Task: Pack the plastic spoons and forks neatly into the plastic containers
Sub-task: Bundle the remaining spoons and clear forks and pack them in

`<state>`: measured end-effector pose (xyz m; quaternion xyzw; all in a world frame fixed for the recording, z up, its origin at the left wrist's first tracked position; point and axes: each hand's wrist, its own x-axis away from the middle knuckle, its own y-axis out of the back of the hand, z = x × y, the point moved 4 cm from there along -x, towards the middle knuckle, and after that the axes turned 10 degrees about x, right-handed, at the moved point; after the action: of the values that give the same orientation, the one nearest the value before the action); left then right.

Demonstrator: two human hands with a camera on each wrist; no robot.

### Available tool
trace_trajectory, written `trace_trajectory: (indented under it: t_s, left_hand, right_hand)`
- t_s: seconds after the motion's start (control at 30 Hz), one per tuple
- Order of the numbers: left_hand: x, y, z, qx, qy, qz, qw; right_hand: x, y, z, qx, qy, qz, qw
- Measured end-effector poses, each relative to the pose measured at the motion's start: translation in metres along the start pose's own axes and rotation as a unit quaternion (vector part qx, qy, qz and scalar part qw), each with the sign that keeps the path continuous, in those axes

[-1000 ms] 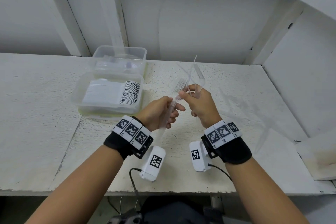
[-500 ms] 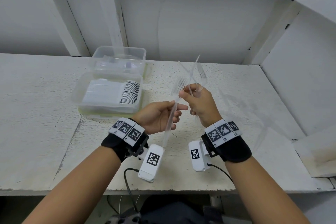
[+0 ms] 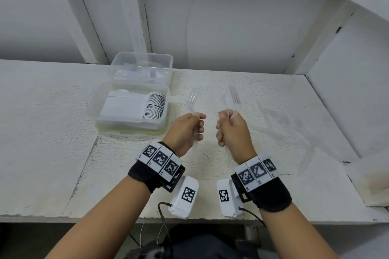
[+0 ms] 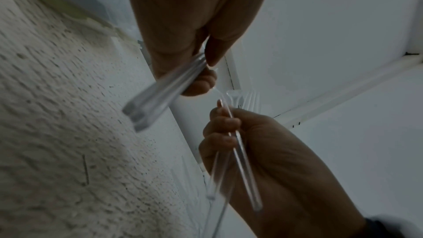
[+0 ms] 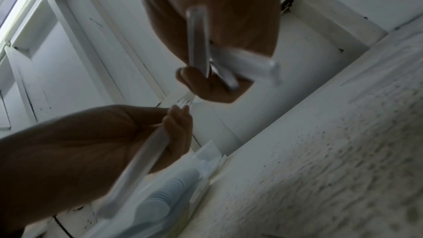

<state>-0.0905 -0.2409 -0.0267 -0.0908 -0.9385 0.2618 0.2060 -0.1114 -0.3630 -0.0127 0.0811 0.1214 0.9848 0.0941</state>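
Clear plastic forks are gripped in both fists at mid-frame, tines up, handles running down through the palms: one fork (image 3: 193, 101) in the left hand (image 3: 185, 132), a few forks (image 3: 231, 101) in the right hand (image 3: 232, 132). Up and left of both lie the stacked containers (image 3: 166, 115), nearer the left hand, so its fork is judged likely to be packed first.

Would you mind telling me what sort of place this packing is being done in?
Probably a plain workshop or storage corner, not a kitchen: a rough white-painted bench set into an alcove of bare white walls with framing battens, and only two clear plastic containers of cutlery on it.
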Motion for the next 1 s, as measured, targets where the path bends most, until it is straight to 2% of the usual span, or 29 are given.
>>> trace_trajectory:
  t_s: [0.17, 0.4, 0.57, 0.7, 0.8, 1.0]
  left_hand:
    - [-0.003, 0.001, 0.001, 0.015, -0.015, -0.006, 1.0]
    - [0.003, -0.005, 0.004, 0.05, 0.008, 0.081, 0.995]
    - [0.007, -0.009, 0.003, 0.023, 0.023, 0.096, 0.995]
    - [0.009, -0.009, 0.002, 0.003, 0.015, 0.077, 0.997]
    - [0.009, -0.006, 0.002, -0.004, 0.003, 0.05, 0.999]
    - [0.006, 0.0, 0.005, -0.014, -0.011, 0.001, 1.0]
  right_hand:
    - [0.002, -0.007, -0.006, 0.021, 0.039, -0.006, 0.999]
    - [0.003, -0.016, -0.004, 0.04, 0.077, -0.005, 0.996]
    - [0.006, -0.016, -0.002, 0.092, 0.089, -0.013, 0.992]
    - [0.006, -0.014, -0.001, 0.196, 0.116, -0.037, 0.973]
    - [0.006, -0.012, -0.001, 0.264, 0.122, -0.028, 0.956]
    - [0.007, -0.013, 0.002, 0.208, 0.114, -0.004, 0.971]
